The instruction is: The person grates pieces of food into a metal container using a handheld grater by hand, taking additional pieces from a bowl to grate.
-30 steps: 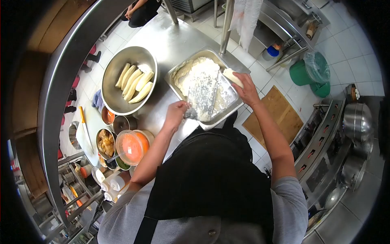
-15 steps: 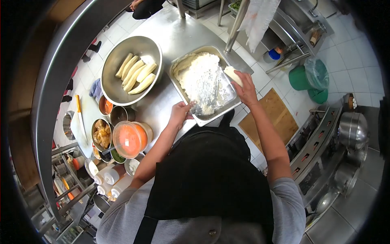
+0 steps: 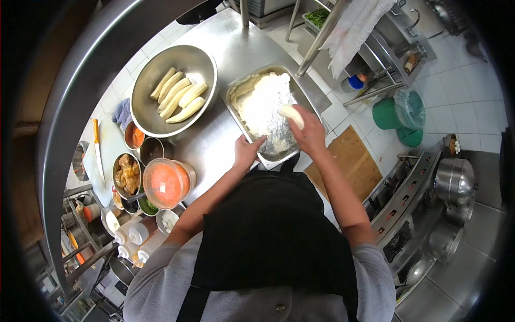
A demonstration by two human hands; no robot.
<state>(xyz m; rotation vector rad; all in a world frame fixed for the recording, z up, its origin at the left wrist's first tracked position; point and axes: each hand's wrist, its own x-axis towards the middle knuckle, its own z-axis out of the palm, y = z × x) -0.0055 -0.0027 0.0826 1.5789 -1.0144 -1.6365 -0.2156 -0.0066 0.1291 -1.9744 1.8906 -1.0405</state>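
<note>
On the steel table (image 3: 230, 45), a plantain (image 3: 292, 115) slants across the grater (image 3: 277, 123) in the tray (image 3: 306, 97), its near end clasped in the curled right hand (image 3: 309, 132). The left hand (image 3: 248, 151), farther off, half-closes at the tray's near-left corner; its hold is unclear.

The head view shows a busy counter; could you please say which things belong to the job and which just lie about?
Seemingly in the job: peeled piece in right hand; likely grater; tray of pale pulp, left hand at its edge; probably bowl of peeled pieces.

Seemingly lying about: knife, blue cloth, plastic tub, squeeze bottles, green bucket.
</note>
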